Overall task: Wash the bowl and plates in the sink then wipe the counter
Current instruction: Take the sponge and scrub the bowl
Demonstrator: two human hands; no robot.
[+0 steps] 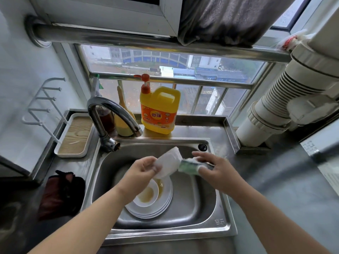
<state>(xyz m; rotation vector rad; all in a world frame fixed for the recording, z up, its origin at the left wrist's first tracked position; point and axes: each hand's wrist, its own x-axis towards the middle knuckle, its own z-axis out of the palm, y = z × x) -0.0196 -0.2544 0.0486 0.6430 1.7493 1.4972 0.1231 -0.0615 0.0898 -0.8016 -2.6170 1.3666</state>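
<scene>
Left hand pinches the small white ceramic bowl by its rim, tilted over the steel sink, likely exposing it to the green sponge gripped in right hand. Stacked white plates, sauce-stained, wait in the basin below.

White bowl smeared by motion blur beside the left hand fingers, green sponge half hidden under right hand fingers, stacked plates partly covered beneath the left wrist
</scene>
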